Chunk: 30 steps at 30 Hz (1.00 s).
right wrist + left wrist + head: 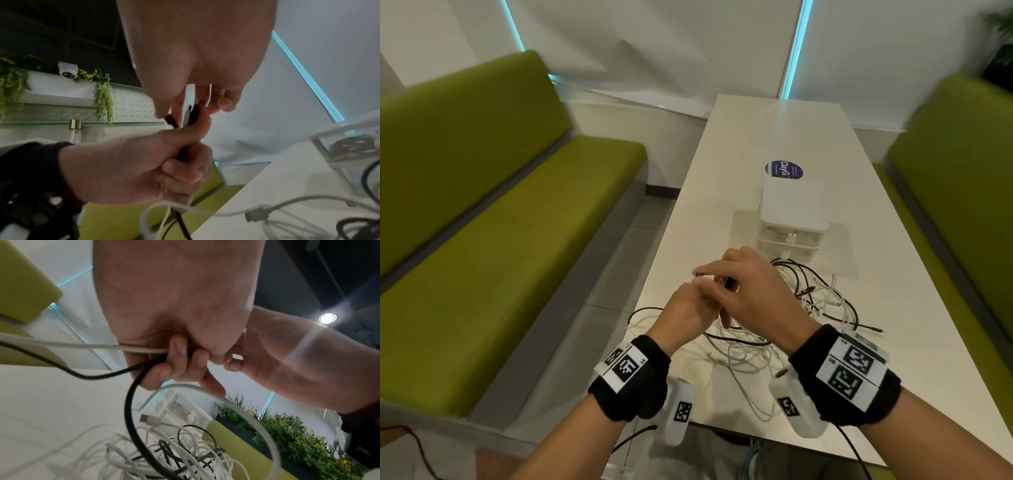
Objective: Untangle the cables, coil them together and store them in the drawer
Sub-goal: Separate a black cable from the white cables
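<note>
A tangle of white and black cables (811, 301) lies on the white table (750, 137), in front of a small white drawer unit (792, 205) with its drawers closed. My left hand (698, 294) is raised over the table's near left edge. It grips a bundle of white and black cable strands (131, 368) in its curled fingers (179, 363). My right hand (722, 284) reaches across on top of it. Its thumb and fingertips pinch the black and white cable ends (192, 113) that stick up out of my left fist (133, 170). Loose loops hang from the bundle down to the pile (174, 456).
Green benches run along both sides of the table, one on the left (500, 240) and one on the right (962, 171). A round blue sticker (784, 170) lies behind the drawer unit. A loose white USB plug (152, 419) sits on top of the pile. The wall closes the far end.
</note>
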### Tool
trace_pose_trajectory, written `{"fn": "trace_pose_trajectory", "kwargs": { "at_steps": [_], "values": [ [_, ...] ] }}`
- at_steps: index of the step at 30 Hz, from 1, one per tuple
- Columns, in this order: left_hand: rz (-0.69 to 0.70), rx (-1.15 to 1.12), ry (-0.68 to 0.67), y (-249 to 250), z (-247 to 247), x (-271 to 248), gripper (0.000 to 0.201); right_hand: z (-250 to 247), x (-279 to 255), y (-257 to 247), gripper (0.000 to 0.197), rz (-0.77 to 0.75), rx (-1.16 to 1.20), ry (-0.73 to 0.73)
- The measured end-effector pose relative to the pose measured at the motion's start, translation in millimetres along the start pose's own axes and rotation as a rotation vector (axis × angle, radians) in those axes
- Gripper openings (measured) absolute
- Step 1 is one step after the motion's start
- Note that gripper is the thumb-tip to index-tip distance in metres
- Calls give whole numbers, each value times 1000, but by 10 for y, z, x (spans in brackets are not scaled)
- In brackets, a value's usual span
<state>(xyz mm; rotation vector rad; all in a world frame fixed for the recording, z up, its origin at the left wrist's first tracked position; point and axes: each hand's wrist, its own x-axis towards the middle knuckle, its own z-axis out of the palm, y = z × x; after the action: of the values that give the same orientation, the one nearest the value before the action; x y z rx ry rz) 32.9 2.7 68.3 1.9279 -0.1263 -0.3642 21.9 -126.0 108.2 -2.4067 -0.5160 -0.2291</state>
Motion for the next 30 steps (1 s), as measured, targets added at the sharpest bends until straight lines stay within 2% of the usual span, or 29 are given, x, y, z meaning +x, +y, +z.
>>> {"fn": "trace_pose_trajectory", "kwargs": {
  "at_steps": [2,5,7,10,13,15,17,19,22,25,28,30],
  "values": [
    [65,30,21,-47,2,47,23,32,-7,-2,19,16,18,52],
    [57,95,25,-35,-35,24,45,34,0,25,14,49,49,94],
    [69,98,22,-12,-72,11,52,-4,0,47,13,90,163,77],
    [87,71,14,5,-113,18,44,-77,-4,87,15,101,304,51],
    [49,10,33,-13,-109,79,34,-78,1,122,15,52,273,9],
    [8,-98,65,-2,-99,104,34,-3,-35,144,30,37,318,19],
    [-14,-229,120,28,-106,116,46,106,-128,152,59,159,440,33],
    [25,-300,166,47,-139,109,63,236,-245,161,70,296,532,-45],
    [87,-444,201,81,-190,79,68,419,-396,229,51,290,415,-239],
    [101,-519,174,56,-204,65,66,475,-408,294,36,198,203,-319],
    [127,-501,200,35,-228,54,66,452,-327,334,23,106,98,-263],
    [167,-488,239,56,-293,64,66,409,-282,443,20,109,21,-193]
  ]
}}
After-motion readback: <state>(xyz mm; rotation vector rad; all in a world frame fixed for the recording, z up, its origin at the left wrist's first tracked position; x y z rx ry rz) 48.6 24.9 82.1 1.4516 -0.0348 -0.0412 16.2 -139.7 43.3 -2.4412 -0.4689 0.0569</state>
